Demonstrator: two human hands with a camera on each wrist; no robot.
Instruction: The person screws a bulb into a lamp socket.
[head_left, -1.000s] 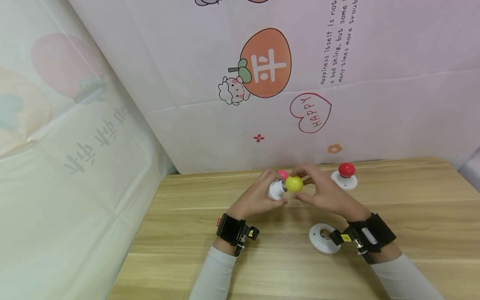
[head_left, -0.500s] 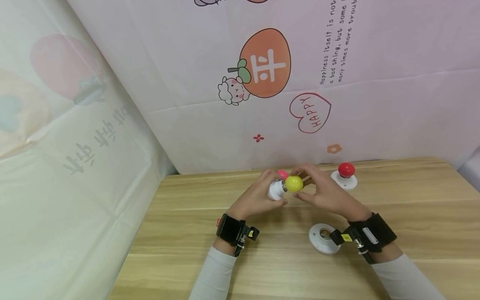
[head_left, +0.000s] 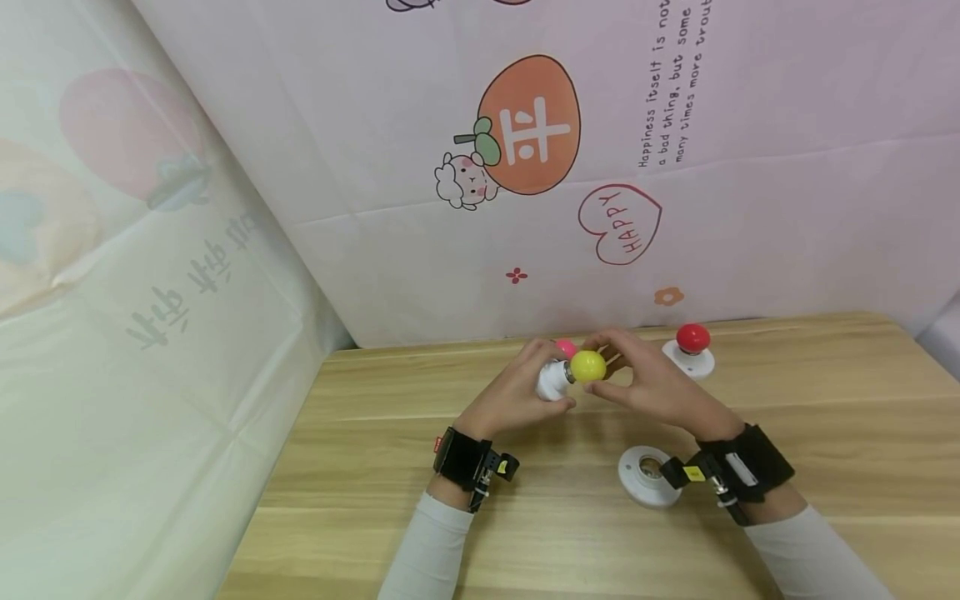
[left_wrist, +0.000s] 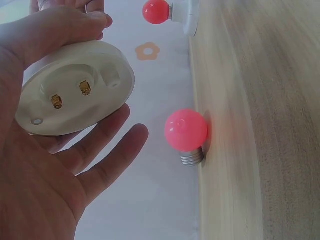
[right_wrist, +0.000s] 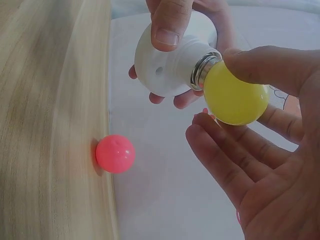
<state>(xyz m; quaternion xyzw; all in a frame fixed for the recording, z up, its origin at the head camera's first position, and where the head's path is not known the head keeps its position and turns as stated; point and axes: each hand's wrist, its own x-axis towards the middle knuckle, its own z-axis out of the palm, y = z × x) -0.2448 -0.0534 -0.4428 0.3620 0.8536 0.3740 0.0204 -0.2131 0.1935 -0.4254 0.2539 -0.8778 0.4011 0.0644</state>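
My left hand (head_left: 517,392) grips a round white lamp holder (right_wrist: 152,60) above the table, tilted so its mouth faces right. The left wrist view shows the holder's underside with two brass contacts. My right hand (head_left: 663,392) holds a yellow light bulb (right_wrist: 235,95), thumb on one side and fingers on the other. The bulb's metal screw base sits at the mouth of the holder, with a band of thread showing. How deep it goes in is hidden. Behind the hands, a pink bulb (left_wrist: 186,131) lies loose on the table near the back cloth.
At the back right, a red bulb (head_left: 693,338) stands in a white lamp holder (head_left: 701,367). Another white lamp holder (head_left: 636,492), without a bulb, lies on the wooden table (head_left: 555,525) near my right wrist. Printed cloth (head_left: 420,275) hangs behind and at the left.
The fingers of my right hand shift slightly around the yellow bulb. My left hand and the lamp holder stay in place.
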